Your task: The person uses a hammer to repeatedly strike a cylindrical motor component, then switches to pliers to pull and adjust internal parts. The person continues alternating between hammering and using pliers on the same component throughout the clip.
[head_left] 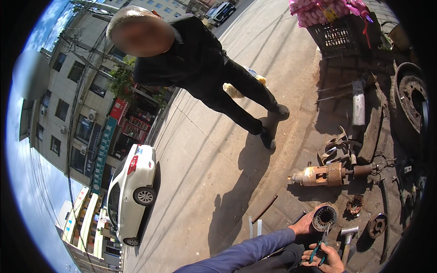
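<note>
We have the stator (324, 218) in our left hand (302, 224), and the pliers (313, 255) in our right hand (333, 258) on its near side. Right of the stator lie the hammer (349, 231) and, farther, the plate (378, 225); beyond it, the machine part (323, 175); far left, the car (132, 193).

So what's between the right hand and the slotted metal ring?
Teal-handled pliers, held in the right hand, metal end toward the slotted metal ring; head view. Contact is unclear.
</note>
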### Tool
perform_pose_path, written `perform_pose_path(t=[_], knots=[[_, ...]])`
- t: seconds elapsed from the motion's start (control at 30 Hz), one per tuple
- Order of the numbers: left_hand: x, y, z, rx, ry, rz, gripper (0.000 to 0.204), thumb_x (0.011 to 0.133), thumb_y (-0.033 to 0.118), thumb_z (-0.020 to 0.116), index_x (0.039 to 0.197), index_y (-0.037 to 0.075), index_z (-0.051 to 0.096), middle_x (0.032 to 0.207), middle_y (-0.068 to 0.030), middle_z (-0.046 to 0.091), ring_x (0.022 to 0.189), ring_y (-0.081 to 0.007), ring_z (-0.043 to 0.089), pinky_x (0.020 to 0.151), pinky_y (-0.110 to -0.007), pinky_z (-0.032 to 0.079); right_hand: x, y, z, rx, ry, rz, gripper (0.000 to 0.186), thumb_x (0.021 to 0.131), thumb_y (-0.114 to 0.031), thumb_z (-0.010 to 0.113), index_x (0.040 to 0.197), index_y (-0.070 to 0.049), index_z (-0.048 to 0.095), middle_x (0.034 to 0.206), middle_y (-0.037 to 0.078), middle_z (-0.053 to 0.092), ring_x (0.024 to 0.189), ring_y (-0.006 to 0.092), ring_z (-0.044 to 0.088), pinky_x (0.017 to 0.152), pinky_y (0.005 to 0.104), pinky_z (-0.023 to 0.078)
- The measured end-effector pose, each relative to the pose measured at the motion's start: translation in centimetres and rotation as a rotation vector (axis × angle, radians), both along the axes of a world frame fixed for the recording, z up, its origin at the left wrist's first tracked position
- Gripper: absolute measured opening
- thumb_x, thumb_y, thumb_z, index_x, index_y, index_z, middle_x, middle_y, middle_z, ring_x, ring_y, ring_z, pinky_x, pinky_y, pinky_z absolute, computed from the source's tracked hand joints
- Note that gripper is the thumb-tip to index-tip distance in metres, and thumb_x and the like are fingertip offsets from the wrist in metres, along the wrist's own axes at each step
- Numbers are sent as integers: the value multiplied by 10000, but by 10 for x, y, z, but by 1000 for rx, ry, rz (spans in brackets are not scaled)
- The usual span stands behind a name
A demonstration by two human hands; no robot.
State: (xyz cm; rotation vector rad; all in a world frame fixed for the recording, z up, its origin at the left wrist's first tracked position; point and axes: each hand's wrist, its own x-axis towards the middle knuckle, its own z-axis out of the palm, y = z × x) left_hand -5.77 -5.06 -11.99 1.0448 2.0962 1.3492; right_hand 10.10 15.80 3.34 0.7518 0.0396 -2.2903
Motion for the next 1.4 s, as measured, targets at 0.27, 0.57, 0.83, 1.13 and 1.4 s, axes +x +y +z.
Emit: perform_pose_path(t=[0.27,0.57,0.83,1.13,1.4], knots=[[2,2,7,-1,-49,14,1008,904,271,880,1698,57,297,1717,-177,374,1554,-316,441,1289,-404,353,0,4,14,149,-5,1,397,1064,-343,676,1241,10,635,975,72,639,776,174,626,659,289,544],[-1,-1,10,-87,-77,14,1086,889,230,894,1715,69,209,1690,-159,408,1532,-302,469,1287,-402,362,-2,8,16,125,-56,0,382,1059,-321,672,1253,5,636,951,40,623,739,138,605,599,256,504],[-2,-1,7,-60,33,-3,1068,885,232,894,1706,75,230,1693,-167,402,1545,-319,448,1285,-415,355,3,5,7,57,-50,-30,369,1094,-309,625,1277,12,621,980,50,583,810,129,569,644,248,490],[-2,-2,3,-64,3,0,1044,874,271,895,1696,40,294,1733,-174,335,1561,-320,414,1312,-394,317,20,3,-69,67,29,-5,510,1012,-289,704,1308,110,591,1133,312,687,1010,438,724,854,541,628],[-2,1,12,3,23,-9,977,924,204,867,1701,111,281,1687,-123,427,1539,-279,459,1280,-381,362,10,15,-74,-100,9,2,414,1045,-205,682,1280,127,606,1170,359,719,1062,486,755,903,596,649]])
